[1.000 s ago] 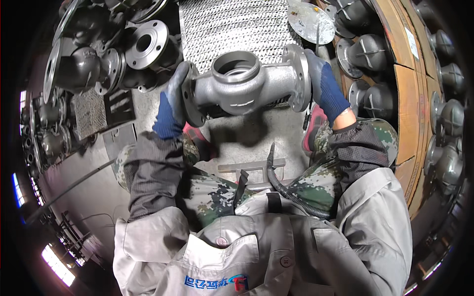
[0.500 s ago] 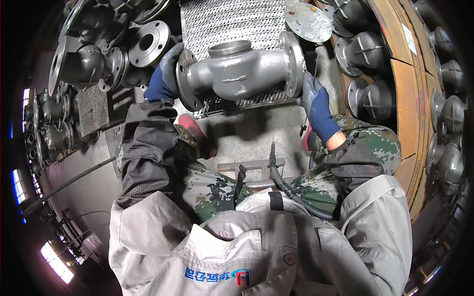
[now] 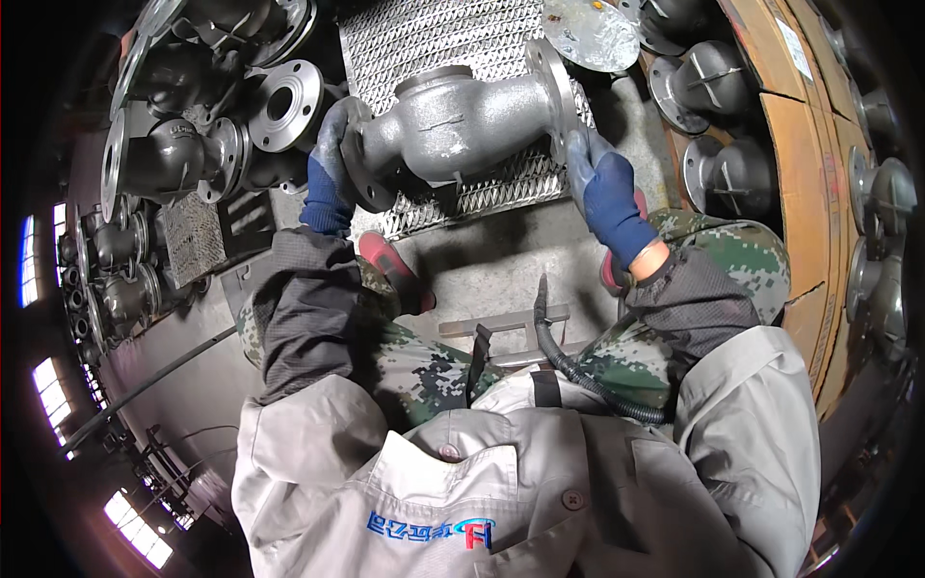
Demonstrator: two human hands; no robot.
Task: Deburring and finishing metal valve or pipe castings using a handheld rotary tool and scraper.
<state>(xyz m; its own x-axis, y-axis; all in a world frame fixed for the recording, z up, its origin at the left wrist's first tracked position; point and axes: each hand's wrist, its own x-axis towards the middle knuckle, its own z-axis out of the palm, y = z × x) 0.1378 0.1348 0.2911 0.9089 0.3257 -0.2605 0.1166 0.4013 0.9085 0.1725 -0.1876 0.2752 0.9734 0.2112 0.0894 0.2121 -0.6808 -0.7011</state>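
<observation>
A grey cast valve body [image 3: 458, 125] with a round flange at each end and a round opening on top spans the space between my hands. My left hand [image 3: 330, 173], in a blue glove with a grey palm, grips the left flange. At the right flange, my gloved right hand [image 3: 605, 188] presses its fingers against the outer face. The valve body lies slightly tilted, right end farther up, over a perforated metal sheet [image 3: 385, 43]. I cannot tell whether it rests on the sheet. Part of my left fingers is hidden behind the flange.
Several flanged valve bodies [image 3: 173, 154] are piled at the left. More [image 3: 718, 82] stand at the right beside a cardboard wall [image 3: 795, 183]. A round metal plate [image 3: 593, 37] lies far right of the sheet. A dark hose [image 3: 559, 352] hangs between my knees.
The valve body has tilted, its right end moving away from me, with both hands still on it. The whole view has turned slightly.
</observation>
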